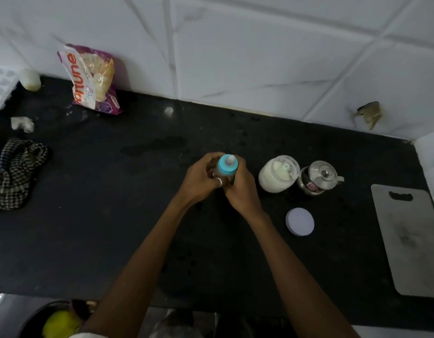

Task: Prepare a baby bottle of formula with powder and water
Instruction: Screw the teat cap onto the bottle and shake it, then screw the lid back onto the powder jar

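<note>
I have the bottle (226,170) upright mid-counter, my left hand (201,179) and right hand (240,189) both wrapped round it to steady it. The open powder jar (277,173) and kettle (318,177) stand just right, within reach, the jar's lid (299,222) nearer me.

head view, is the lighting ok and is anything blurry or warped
Head view: dim, so the black counter swallows detail; wide-angle bends the tile lines; both hands and the baby bottle look slightly soft; glare on the steel pot lid.

White tiled wall (259,57), black counter (89,228), dim.
</note>
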{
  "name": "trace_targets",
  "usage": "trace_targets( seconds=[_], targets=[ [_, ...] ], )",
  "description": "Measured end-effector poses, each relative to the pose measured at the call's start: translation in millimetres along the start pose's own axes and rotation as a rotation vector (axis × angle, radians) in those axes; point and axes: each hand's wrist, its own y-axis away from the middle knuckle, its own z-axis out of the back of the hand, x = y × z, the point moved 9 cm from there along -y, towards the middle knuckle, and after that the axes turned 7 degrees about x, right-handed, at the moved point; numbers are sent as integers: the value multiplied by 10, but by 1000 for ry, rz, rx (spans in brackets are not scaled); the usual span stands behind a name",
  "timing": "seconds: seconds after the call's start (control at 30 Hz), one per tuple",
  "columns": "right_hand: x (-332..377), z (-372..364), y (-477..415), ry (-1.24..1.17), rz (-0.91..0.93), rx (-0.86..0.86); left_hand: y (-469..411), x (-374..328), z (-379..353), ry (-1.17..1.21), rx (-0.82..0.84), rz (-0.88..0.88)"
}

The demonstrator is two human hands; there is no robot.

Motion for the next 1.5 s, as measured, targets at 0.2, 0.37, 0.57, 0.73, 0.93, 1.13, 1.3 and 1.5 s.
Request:
trace_targets(
  seconds=[0.2,0.37,0.57,0.73,0.93,1.13,1.3,1.5],
  targets=[
    [-162,-84,-133,15,-39,-6,-154,135,-59,-4,-7,44],
    [-268,-128,-171,10,-54,18,-215,278,-101,17,-10,60],
    [-274,-107,-159,6,-79,21,-185,344,-151,42,8,106],
    [-374,-10,12,24,-146,9,49,489,-115,25,-103,178],
    [-450,285,469,36,-172,-21,521,530,-248,6,-212,237],
    [-559,641,925,95,-101,4,830,304,-762,-21,-207,220],
    [-819,1074,1262,291,-46,-4,914,98,-1319,-104,-152,180],
    [-1280,1328,1377,573,-175,170,1027,49,-1791,-96,-155,195]
  ],
)
